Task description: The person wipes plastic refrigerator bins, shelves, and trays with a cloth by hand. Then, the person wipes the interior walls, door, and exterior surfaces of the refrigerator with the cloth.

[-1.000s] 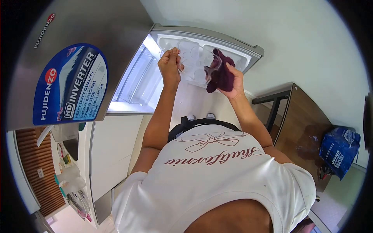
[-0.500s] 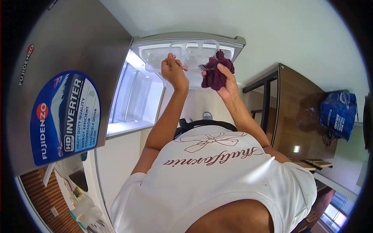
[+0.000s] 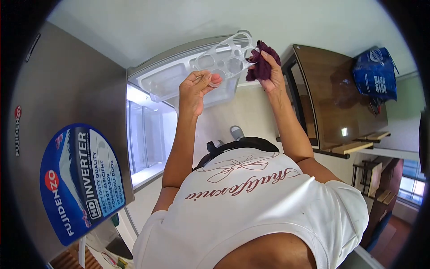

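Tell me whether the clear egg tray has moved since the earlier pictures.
Yes. Against the Fujidenzo refrigerator, the clear egg tray has moved away, toward the free end of the open door.

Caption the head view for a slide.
Left hand holding clear holed tray, right hand maroon cloth, before an open refrigerator door.

A head-worn camera looks forward and down at both hands [image 3: 193, 92] [image 3: 273, 71].

Clear plastic egg tray [image 3: 227, 57] now slanted, right end higher in view, over refrigerator door's [image 3: 165, 74] free end; right hand [image 3: 272, 71], maroon cloth [image 3: 260, 65] shifted past door.
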Available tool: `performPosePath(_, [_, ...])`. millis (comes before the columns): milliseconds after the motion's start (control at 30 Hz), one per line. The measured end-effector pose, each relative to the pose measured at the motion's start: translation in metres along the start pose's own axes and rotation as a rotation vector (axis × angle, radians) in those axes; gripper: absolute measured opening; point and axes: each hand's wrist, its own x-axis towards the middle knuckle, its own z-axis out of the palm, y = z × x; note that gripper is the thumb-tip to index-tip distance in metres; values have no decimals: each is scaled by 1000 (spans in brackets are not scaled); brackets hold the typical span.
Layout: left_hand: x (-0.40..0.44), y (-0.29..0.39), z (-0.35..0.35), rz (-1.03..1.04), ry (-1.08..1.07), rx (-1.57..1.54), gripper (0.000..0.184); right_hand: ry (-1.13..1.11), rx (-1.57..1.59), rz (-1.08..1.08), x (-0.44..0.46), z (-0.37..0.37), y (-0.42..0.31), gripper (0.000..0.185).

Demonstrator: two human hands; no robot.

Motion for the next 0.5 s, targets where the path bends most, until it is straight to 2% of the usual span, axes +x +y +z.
performPosePath(200, [5,-29,8,-43,8,-28,16,154,43,-174,-25,-8,11,17])
performPosePath(300, [3,-49,26,-75,-11,-103,15,189,73,-177,-41,-7,12,12])
performPosePath(500, [15,-80,75,-98,-16,-63,12,303,57,-101,-72,-28,14,19])
